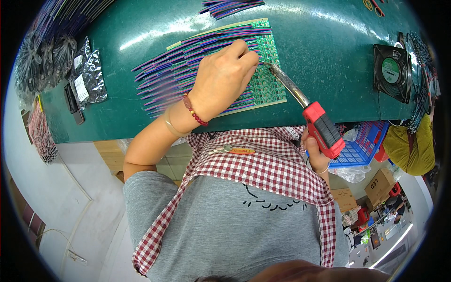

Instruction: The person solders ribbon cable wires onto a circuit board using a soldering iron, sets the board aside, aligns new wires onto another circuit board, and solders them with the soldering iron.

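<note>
A green circuit board panel [270, 89] lies on the table, with rows of small parts along its right side. Many multicoloured ribbon wires [159, 75] run left from it in stacked rows. My left hand [225, 77] is closed in a pinch over the board, holding a ribbon wire by its end; the fingertips are partly hidden by the hand itself. My right hand [316, 154] is wrapped round a red and black soldering gun [323, 129]. Its metal tip reaches the board just right of my left fingertips.
A black fan [392, 73] stands at the right of the green table [329, 61]. Bagged wires [49, 56] and a dark plastic bag [89, 75] lie left. More ribbon wires [230, 7] sit at the back. A blue basket [359, 145] is below the right edge.
</note>
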{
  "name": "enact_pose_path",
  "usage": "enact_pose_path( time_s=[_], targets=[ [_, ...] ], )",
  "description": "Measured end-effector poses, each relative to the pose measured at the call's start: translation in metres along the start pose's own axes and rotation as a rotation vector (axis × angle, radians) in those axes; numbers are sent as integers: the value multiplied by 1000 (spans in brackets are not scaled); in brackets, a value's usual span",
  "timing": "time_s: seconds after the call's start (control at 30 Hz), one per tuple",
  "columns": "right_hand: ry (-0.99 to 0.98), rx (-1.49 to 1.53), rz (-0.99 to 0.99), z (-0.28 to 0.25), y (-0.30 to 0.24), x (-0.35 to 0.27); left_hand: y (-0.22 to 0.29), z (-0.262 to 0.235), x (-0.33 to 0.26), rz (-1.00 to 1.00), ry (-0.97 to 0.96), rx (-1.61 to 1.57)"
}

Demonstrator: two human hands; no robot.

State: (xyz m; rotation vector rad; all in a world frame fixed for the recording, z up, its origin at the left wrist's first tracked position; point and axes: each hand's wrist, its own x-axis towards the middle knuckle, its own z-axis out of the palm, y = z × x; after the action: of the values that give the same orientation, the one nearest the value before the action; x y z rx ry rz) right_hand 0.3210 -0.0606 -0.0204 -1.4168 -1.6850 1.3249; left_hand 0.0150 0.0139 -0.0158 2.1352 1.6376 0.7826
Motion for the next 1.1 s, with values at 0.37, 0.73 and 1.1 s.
enact_pose_path(
  time_s=[0.37, 0.73, 1.1],
  targets=[
    [90, 46, 14, 0, 0, -6, 0, 0, 0, -1, 9, -1],
    [20, -40, -26, 0, -4, 0, 1, 0, 0, 9, 6, 15],
    [98, 137, 47, 0, -8, -4, 1, 1, 0, 12, -3, 25]
  ],
)
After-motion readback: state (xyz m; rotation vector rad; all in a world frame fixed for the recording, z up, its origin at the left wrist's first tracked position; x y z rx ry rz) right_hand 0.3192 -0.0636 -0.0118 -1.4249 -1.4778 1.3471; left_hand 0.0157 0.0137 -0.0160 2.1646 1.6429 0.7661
